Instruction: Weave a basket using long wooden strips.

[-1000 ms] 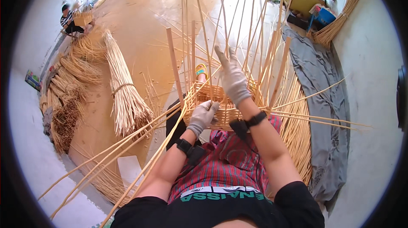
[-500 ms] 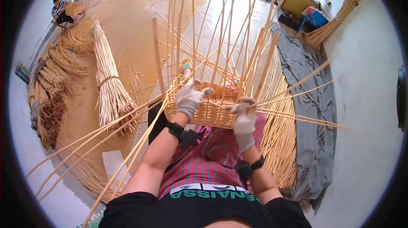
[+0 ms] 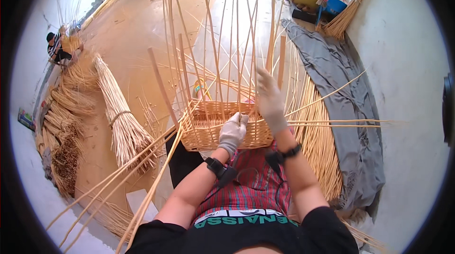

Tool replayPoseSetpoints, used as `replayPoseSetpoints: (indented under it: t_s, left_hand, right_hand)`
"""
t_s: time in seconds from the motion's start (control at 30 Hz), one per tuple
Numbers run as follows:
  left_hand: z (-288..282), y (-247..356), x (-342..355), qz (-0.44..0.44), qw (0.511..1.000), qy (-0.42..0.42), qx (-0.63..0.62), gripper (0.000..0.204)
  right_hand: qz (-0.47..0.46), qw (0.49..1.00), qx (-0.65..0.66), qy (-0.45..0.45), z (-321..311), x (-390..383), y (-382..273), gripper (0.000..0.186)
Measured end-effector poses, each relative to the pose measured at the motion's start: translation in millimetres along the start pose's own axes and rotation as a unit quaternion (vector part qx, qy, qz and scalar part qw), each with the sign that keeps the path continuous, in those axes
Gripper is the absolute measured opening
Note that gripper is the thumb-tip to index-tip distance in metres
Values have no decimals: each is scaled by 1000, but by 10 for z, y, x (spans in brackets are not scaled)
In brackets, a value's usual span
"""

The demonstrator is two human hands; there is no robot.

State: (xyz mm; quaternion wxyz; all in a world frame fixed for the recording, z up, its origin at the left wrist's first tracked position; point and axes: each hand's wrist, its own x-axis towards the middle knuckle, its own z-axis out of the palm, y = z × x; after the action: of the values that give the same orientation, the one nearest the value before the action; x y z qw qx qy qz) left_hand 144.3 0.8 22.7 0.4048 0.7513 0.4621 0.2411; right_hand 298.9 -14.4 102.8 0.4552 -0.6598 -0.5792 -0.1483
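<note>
A rectangular wicker basket (image 3: 199,141) rests at my lap, its long upright stakes (image 3: 219,71) rising from the walls. My left hand (image 3: 233,133), in a pale work glove, is closed on the near rim, thumb beside a stake. My gloved right hand (image 3: 271,100) is raised over the right end, fingers stretched upward against the thin stakes there. Whether a rod lies along those fingers I cannot make out. Loose weaving rods (image 3: 327,122) stick out from the basket's right side, and more rods (image 3: 125,169) trail off to the lower left.
A tied bundle of pale rods (image 3: 116,112) lies on the floor at left, beside darker bundles (image 3: 64,133). To the right are loose rods (image 3: 315,145) and a grey cloth (image 3: 348,126). A seated person (image 3: 57,48) works with wicker at the far left.
My left hand has shifted right along the near rim. My right hand has risen from the near right corner towards the stakes. One rod that swung out at right no longer shows there.
</note>
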Motion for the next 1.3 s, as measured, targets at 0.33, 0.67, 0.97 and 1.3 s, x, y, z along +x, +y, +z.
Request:
replayPoseSetpoints:
  t_s: [0.33,0.67,0.97,1.3]
  left_hand:
    - [-8,44,133,-72,995,-66,-33,22]
    - [-1197,-1039,-976,-105,962,249,-26,42]
    - [-1565,-891,-935,0,978,194,73,45]
    - [-1796,-862,-1266,-19,939,163,-304,31]
  right_hand:
    - [598,756,261,-51,-806,-1185,-140,18]
    - [251,935,221,-120,-99,-1231,-529,50]
    - [-275,781,463,-318,474,-948,-2478,58]
    - [-343,795,311,-391,214,-482,-2248,43]
